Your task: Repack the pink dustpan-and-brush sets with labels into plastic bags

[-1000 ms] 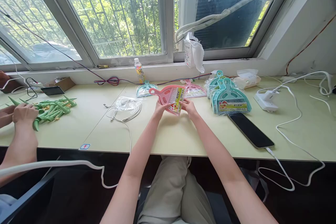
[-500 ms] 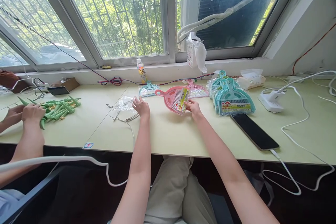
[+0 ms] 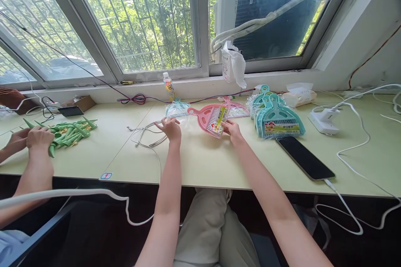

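My right hand (image 3: 232,130) grips the lower right edge of a pink dustpan-and-brush set (image 3: 208,119), its handle pointing left and a yellow-green label on the bristles. My left hand (image 3: 171,128) is raised over the table with bent fingers, pinching a clear plastic bag (image 3: 177,112). The bag is hard to make out against a teal dustpan set (image 3: 179,103) behind it. Another pink dustpan set (image 3: 236,108) lies behind the held one. To the right stands a stack of teal dustpan sets (image 3: 275,114) in clear wrapping.
A coiled cable (image 3: 145,133) lies left of my left hand. A bottle (image 3: 169,86) stands by the window. On the right are a phone (image 3: 305,157), a power strip (image 3: 324,122) and a tissue pack (image 3: 299,95). At left, another person's hands (image 3: 39,137) handle okra (image 3: 73,131).
The clear plastic bag has left its place over the coiled cable, and my left hand has shifted slightly right with it. The pink dustpan set has moved slightly right in my right hand.
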Motion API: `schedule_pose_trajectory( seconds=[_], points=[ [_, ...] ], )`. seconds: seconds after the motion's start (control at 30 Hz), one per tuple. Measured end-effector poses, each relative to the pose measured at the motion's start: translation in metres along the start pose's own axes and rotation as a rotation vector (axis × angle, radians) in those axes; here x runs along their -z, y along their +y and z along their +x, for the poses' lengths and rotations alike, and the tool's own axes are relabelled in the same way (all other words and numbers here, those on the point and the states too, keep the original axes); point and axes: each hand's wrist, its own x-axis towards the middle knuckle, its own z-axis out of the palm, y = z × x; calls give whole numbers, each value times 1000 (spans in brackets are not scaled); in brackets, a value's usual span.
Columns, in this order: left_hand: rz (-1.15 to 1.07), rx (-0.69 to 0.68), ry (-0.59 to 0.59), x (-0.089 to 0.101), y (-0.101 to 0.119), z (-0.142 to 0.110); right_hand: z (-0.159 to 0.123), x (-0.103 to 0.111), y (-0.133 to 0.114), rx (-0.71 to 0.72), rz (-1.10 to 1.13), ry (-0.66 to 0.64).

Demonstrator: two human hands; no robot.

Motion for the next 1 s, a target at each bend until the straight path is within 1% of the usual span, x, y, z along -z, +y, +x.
schedule_pose_trajectory(
  seconds=[0.13,0.2,0.3,0.33,0.43,0.53,0.63,0.77,0.87,0.93,1.0],
  points=[
    [183,25,-113,-10,4,-4,2,1,1,-36,-64,30],
    [243,-16,-147,-15,8,-8,2,0,2,-70,-91,63],
    [277,-109,-203,-22,13,-12,2,0,1,-93,-94,114],
    [279,-121,-224,-24,13,-13,1,0,1,-93,-94,120],
    [259,-75,-257,-27,11,-13,0,0,-1,-81,-96,95],
    [196,-6,-232,-27,9,-10,-2,0,-1,-81,-113,80],
    [31,15,-178,-27,11,-8,-1,-1,-1,-86,-122,58],
    [-159,-22,-125,-29,22,-12,-1,-2,0,-91,-77,-34],
    [-215,-67,-101,-31,30,-17,-5,-5,0,-85,-52,-105],
    [-219,-111,-118,-32,36,-21,-7,-7,0,-80,-38,-110],
    [-214,-156,-149,-31,43,-25,-9,-9,0,-78,-12,-68]
  ],
)
